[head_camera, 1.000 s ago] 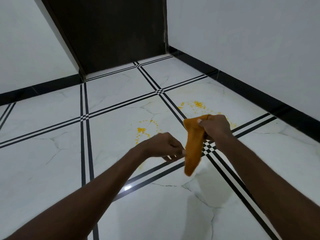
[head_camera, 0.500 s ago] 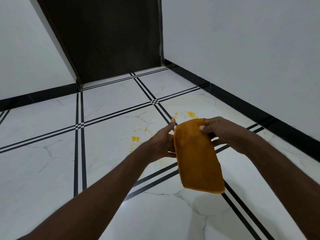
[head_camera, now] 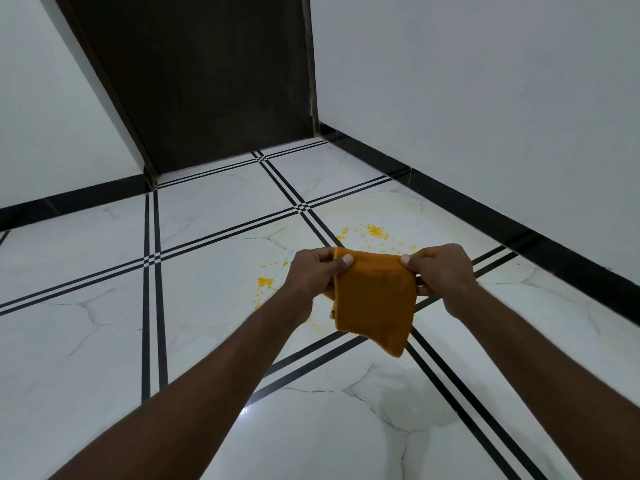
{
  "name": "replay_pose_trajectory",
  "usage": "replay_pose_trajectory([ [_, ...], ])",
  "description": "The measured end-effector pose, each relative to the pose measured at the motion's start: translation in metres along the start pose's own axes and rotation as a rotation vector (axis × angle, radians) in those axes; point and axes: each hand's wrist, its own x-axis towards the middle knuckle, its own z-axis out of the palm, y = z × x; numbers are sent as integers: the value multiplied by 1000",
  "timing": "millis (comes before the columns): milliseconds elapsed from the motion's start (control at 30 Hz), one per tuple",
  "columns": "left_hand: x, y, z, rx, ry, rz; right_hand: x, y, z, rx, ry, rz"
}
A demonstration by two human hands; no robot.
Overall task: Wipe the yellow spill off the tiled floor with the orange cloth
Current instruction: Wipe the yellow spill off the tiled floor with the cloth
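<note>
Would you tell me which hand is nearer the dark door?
Left. The left hand sits below the door, slightly to its right; the right hand is farther right, toward the side wall.

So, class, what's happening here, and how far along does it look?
A person holds an orange cloth up in the air by its top corners, left hand on one, right hand on the other. The cloth hangs folded, clear of the tiled floor. Yellow spill lies scattered on the tiles beyond and beside the hands, so wiping has not yet begun.
</note>
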Motion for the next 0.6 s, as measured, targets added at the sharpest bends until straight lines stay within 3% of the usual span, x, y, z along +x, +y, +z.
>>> replay_pose_trajectory([
  [167,-2,2,-2,72,78,15,-6,1,14,-203,190,-255],
  [367,0,3,-13,46,124,-20,0,5,21,-76,277,-223],
  [500,1,2,-17,49,184,-99,5,5,32,233,175,-7],
  [600,2,6,-29,59,204,-124,4,-2,29,295,-101,-14],
])
